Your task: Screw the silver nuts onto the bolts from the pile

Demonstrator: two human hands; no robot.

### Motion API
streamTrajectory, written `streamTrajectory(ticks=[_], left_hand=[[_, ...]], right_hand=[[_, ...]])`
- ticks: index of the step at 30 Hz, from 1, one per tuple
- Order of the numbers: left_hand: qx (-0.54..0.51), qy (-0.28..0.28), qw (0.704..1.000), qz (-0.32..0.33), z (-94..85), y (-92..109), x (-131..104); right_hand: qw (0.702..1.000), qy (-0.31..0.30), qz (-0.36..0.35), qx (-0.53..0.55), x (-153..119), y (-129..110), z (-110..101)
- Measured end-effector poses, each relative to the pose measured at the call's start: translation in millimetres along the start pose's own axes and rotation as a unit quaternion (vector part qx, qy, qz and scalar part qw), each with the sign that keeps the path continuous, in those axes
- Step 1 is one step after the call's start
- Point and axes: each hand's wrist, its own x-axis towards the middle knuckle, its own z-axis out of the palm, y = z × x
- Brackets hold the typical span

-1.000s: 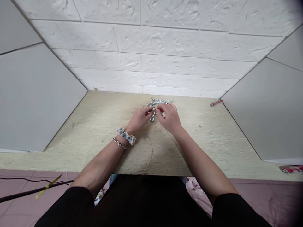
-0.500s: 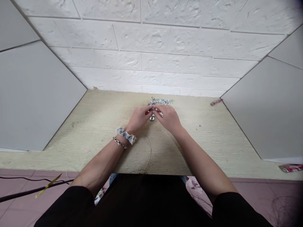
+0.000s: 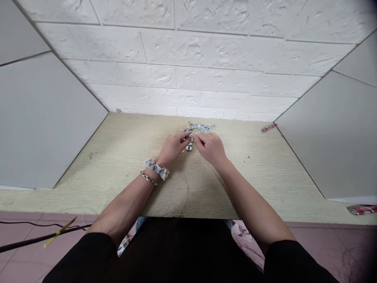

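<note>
Silver metal bolt w/ a wide, round end [image 3: 189, 147] sits on the pale wood table [image 3: 118, 165], nearest. Just past it, btwn both, L hand [image 3: 173, 149] pinches a tiny shiny metal part [image 3: 191, 137]; R hand [image 3: 211, 148] is at its right side, can't tell if gripping. Part's long way: too small to see. Beyond: loose silver metal screws [image 3: 196, 125].

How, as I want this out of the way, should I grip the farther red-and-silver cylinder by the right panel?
Probably around the middle of the cylinder, thumb and finger across its long sides, coming from above: it lies on its side on the table, and its right end sits close to the panel.
</note>
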Motion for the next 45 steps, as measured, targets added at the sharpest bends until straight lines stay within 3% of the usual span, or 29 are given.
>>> streamTrajectory(ticks=[10,19,32,39,45], left_hand=[[-0.003,-0.002,1.000,0.013,-0.6,1.3,-1.4],[0.010,-0.002,1.000,0.025,-1.8,3.2,-0.2],[-0.016,-0.009,1.000,0.018,2.0,-3.4,0.2],[-0.019,-0.025,0.999,-0.022,0.9,2.9,-0.9],[0.001,-0.025,1.000,-0.009,-0.3,6.4,-1.0]], right_hand=[[0.996,0.047,-0.039,0.057,-2.4,0.4,1.3],[0.996,0.035,-0.073,0.041,-1.6,5.4,6.5],[0.998,0.010,-0.026,0.055,-1.2,3.6,4.2],[0.999,-0.018,0.008,0.048,-0.4,1.1,1.6],[0.999,-0.012,0.006,0.040,-0.1,0.6,1.7]])
